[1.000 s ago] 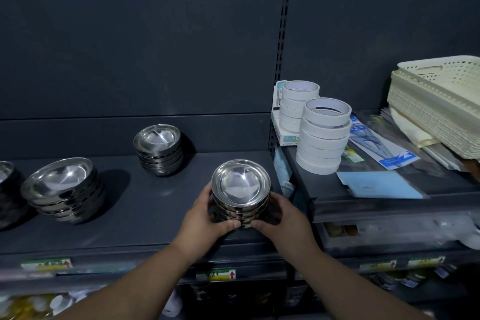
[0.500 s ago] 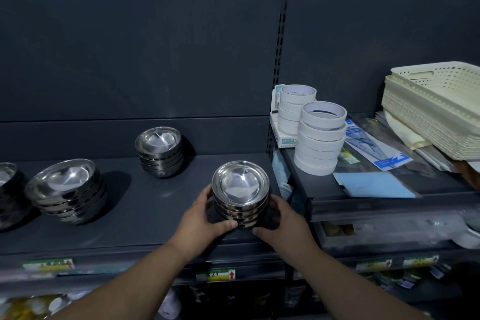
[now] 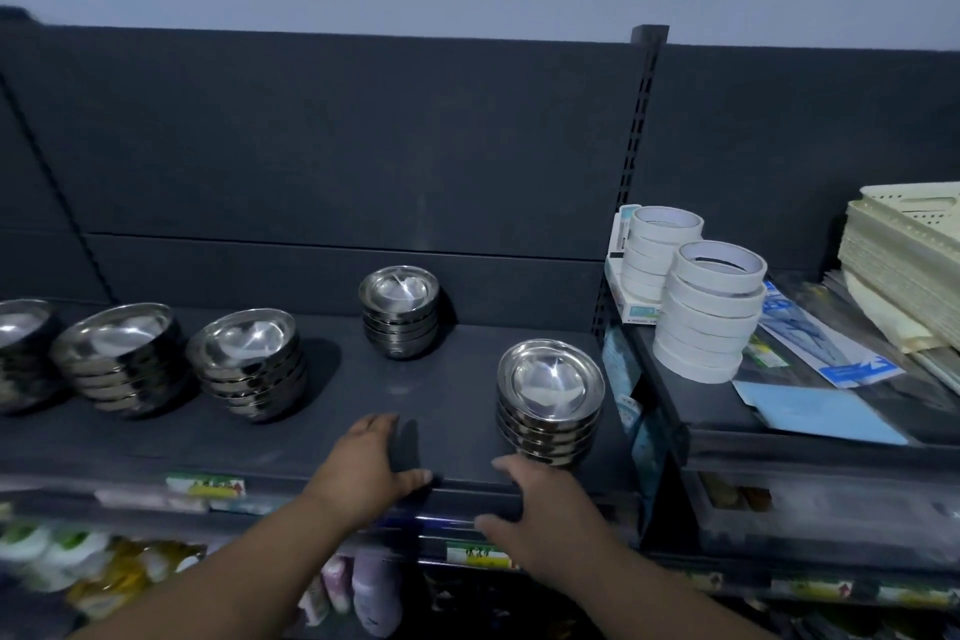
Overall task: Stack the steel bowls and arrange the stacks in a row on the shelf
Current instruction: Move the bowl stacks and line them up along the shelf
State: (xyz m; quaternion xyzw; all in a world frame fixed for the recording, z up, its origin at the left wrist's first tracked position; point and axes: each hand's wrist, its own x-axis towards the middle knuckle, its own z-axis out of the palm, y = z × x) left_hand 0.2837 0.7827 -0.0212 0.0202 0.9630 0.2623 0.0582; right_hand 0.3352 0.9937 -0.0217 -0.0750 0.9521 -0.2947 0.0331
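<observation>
On the dark shelf (image 3: 332, 411), I count five stacks of steel bowls (image 3: 247, 364) and see no loose bowl. My left hand (image 3: 371, 463) and right hand (image 3: 543, 509) are apart at the near edge, fingers relaxed, gripping nothing. The near right stack (image 3: 550, 400) stands just beyond my right hand, while the far stack (image 3: 400, 312) sits back from the line, so I judge stacking done and the row not yet straight.

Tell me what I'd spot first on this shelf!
Shiny steel bowl stacks gleam on the dark shelf: a row on the left, the back stack in the middle, the front stack at right. The left hand and right hand are empty at the shelf's front edge. White tape rolls tower on the shelf to the right.
</observation>
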